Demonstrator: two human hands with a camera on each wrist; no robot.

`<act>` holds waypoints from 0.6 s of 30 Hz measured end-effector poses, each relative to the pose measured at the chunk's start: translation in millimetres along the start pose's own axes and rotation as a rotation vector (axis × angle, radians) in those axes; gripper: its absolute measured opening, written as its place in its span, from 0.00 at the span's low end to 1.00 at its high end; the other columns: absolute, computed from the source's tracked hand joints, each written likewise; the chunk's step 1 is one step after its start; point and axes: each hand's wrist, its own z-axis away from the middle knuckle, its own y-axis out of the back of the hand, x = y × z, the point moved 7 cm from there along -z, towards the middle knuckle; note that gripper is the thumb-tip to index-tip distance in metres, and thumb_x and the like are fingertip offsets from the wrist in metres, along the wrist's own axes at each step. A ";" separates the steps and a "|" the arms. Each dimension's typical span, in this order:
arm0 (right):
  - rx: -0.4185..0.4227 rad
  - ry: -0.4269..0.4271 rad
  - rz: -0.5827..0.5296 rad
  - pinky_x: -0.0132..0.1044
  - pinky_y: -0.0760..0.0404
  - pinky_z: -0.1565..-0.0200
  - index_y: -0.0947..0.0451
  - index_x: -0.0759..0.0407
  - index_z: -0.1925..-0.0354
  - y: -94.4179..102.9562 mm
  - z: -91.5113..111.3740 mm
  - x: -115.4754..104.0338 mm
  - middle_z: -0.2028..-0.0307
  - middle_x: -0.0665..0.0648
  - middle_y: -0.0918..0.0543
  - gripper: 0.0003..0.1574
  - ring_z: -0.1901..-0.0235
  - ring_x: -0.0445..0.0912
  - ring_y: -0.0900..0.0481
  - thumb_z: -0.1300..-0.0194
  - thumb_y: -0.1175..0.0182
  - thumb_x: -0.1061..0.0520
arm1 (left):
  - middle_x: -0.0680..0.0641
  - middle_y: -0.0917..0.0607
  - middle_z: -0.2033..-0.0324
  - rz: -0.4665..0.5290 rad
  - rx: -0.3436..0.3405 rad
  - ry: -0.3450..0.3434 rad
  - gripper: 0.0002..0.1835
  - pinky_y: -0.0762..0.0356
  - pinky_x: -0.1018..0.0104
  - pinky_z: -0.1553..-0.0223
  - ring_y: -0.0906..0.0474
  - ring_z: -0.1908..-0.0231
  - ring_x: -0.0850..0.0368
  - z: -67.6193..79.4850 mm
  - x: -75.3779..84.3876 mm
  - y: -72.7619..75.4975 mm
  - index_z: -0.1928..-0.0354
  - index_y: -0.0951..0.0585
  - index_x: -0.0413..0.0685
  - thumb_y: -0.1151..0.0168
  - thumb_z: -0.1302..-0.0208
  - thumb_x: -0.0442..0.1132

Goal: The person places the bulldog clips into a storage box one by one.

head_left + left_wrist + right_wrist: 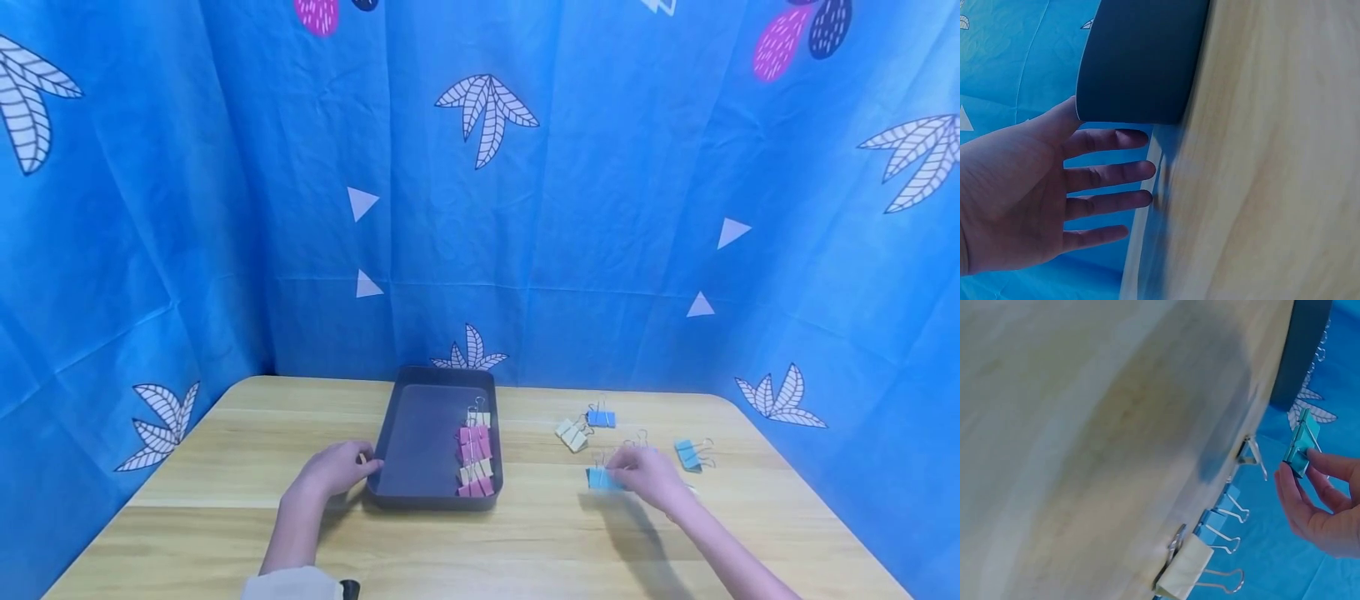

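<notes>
My right hand (651, 477) pinches a teal binder clip (1302, 442) between thumb and fingers, held above the table on the right. Beside and beyond it lie a cream clip (572, 435), a blue clip (602, 419) and another teal clip (687, 456); the hand partly hides others. At the left wall of a dark grey tray (420, 433) is my left hand (337, 467). Its thumb reaches over the rim, while in the left wrist view the other fingers stretch out straight and spread. Pink clips (474, 442) and pale yellow clips (476, 472) line the tray's right side.
The wooden table (540, 546) ends at a blue patterned curtain (600, 208) behind and on both sides. A small black object (349, 589) shows beside the left sleeve at the bottom. In the right wrist view, a cream clip (1185, 567) stands nearest the camera.
</notes>
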 end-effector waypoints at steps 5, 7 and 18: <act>0.016 -0.026 0.008 0.45 0.21 0.66 0.21 0.60 0.69 5.1 -3.5 -0.5 0.70 0.54 0.18 0.03 0.70 0.48 0.21 0.46 0.38 0.63 | 0.41 0.19 0.60 -0.005 0.008 -0.012 0.18 0.29 0.44 0.56 0.25 0.57 0.41 -0.2 1.1 0.7 0.54 0.21 0.38 0.42 0.38 0.46; 0.022 -0.022 0.016 0.45 0.21 0.66 0.21 0.59 0.69 6.8 -4.6 -1.0 0.70 0.54 0.18 0.03 0.70 0.48 0.21 0.46 0.38 0.63 | 0.41 0.19 0.60 -0.010 0.010 -0.016 0.17 0.29 0.44 0.56 0.25 0.57 0.42 -0.4 1.1 0.3 0.55 0.21 0.39 0.42 0.38 0.46; 0.020 -0.007 0.010 0.46 0.21 0.66 0.20 0.57 0.69 9.8 -6.7 -14.3 0.69 0.53 0.18 0.03 0.69 0.48 0.20 0.45 0.37 0.60 | 0.37 0.20 0.57 -0.040 0.022 -0.028 0.14 0.29 0.43 0.56 0.26 0.56 0.38 -0.4 2.1 1.4 0.59 0.20 0.41 0.41 0.39 0.45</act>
